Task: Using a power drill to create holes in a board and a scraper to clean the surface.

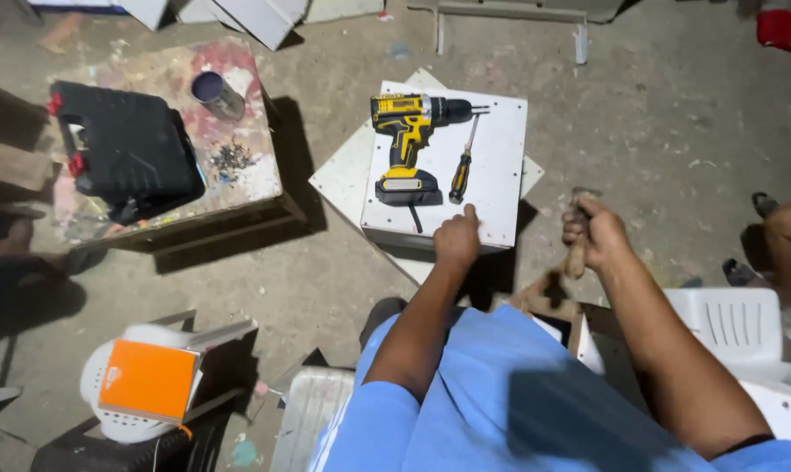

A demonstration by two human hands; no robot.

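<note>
My left hand (457, 237) rests with curled fingers on the near edge of a white board (500, 157) laid on a low stand. On that board lie a yellow and black cordless drill (408, 140) and, just right of it, a screwdriver (462, 166) with a yellow and black handle. My right hand (592, 232) is raised to the right of the board, closed around a wooden handle (575, 259); the tool's head is mostly hidden by the fingers. Blue clothing fills the lower middle of the view.
A paint-stained wooden table (238, 175) at left bears a black tool case (129, 149), a metal can (218, 93) and small screws. An orange box (148, 378) sits on a white stool at lower left. White plastic chairs (736, 328) stand at right, with another person's leg beyond.
</note>
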